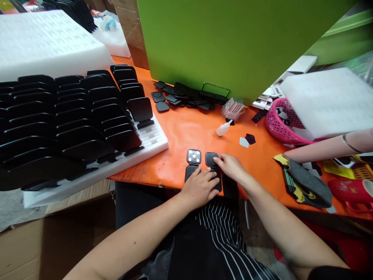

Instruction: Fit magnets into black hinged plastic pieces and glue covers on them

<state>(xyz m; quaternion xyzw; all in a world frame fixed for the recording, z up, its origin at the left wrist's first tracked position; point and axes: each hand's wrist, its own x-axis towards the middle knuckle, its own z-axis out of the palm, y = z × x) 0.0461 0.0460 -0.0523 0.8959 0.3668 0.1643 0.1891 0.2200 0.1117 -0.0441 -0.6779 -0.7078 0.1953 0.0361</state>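
Note:
Two black hinged pieces lie unfolded side by side at the table's front edge. The left one shows a square head [194, 156] with several pale round spots. The right one has a plain black square head [211, 158]. My left hand [199, 186] rests flat with fingers spread across the lower panels of both, partly covering them. At the right piece's head, my right hand [231, 167] has its fingertips closed on the right edge; its other fingers curl under and are partly hidden. A white squeeze bottle [223, 129] with a narrow nozzle is beyond my hands.
A white foam rack [154, 142] on the left holds many upright black panels. More black pieces [186, 95] lie heaped against a green board [221, 42]. To the right are a pink basket [272, 122], a grey-and-yellow cloth [309, 182] and a red mug [351, 192].

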